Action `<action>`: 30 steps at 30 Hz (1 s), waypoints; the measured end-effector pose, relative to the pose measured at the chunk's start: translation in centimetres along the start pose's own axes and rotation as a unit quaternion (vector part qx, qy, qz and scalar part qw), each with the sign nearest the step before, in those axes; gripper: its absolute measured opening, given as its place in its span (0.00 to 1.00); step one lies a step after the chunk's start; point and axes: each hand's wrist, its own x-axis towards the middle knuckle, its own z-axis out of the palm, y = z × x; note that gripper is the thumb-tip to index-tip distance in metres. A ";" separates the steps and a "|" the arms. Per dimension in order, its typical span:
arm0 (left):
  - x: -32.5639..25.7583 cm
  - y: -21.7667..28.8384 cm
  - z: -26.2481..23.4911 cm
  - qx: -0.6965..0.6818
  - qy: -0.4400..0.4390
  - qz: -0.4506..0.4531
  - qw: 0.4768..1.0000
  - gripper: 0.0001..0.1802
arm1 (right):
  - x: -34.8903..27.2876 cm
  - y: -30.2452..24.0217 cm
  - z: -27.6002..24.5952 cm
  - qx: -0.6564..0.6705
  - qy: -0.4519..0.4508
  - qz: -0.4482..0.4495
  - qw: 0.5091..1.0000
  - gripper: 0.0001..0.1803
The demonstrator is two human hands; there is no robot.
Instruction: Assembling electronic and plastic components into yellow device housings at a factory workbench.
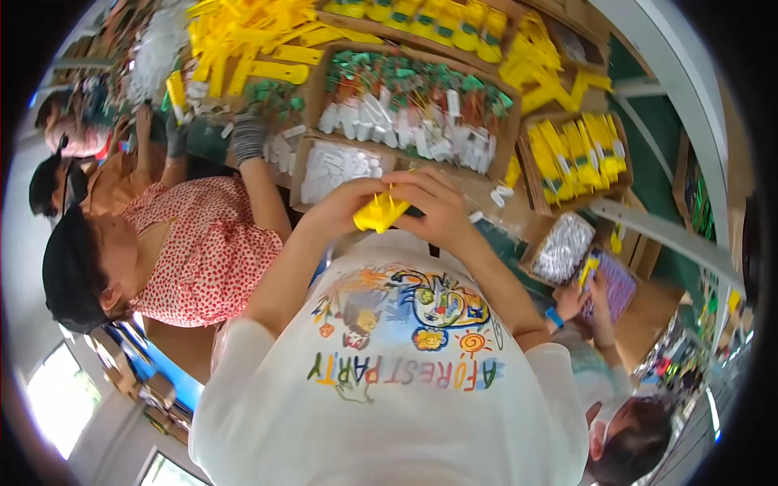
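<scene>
In front of my chest I hold a yellow plastic part (pixel 379 214) with small upright pins or posts. My left hand (pixel 344 207) grips its left side, the fingers bent round it. From the other side my right hand (pixel 431 206) closes on it, fingers curled over the top. The fingers hide part of its far end. Just beyond my hands stands a box of small white plastic pieces (pixel 340 166). Behind that is a cardboard box (pixel 509 138) filled with white parts attached to green boards and reddish wires.
Loose yellow plastic parts (pixel 243 40) lie heaped at the far left. Boxed yellow pieces (pixel 575 158) are at the right. A co-worker in a red-dotted top (pixel 207 255) sits close on my left; another, with a blue wristband (pixel 554 317), works at the right. A pale metal frame (pixel 664 239) crosses there.
</scene>
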 end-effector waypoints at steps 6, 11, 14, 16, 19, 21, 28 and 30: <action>0.3 -9.4 -0.3 0.394 0.155 0.266 0.866 0.22 | -5.0 0.9 5.3 0.260 0.217 0.427 0.838 0.16; 2.0 -12.9 -3.3 0.463 0.189 0.313 0.807 0.29 | -9.0 1.2 5.4 0.365 0.114 0.396 0.835 0.16; 1.0 -12.5 -3.6 0.138 0.208 0.151 0.956 0.28 | -16.9 8.0 3.0 0.009 0.228 0.479 0.847 0.12; -0.1 -11.6 -1.4 0.086 0.209 0.117 0.967 0.26 | -20.5 10.5 1.7 -0.297 0.251 0.415 0.823 0.10; -0.6 -10.6 -0.4 -0.103 0.136 0.080 0.982 0.22 | -23.1 13.0 0.1 -0.292 0.194 0.378 0.857 0.10; -0.4 -10.4 -0.1 -0.096 0.102 0.097 0.985 0.20 | -23.4 13.6 -0.8 -0.317 0.133 0.398 0.850 0.12; 2.5 -9.6 2.5 0.032 0.111 0.198 0.973 0.18 | -10.8 1.7 1.7 0.365 0.179 0.435 0.804 0.07; 2.3 -9.2 3.8 0.092 0.159 0.229 0.956 0.19 | -8.5 -1.1 2.1 0.396 0.178 0.439 0.786 0.06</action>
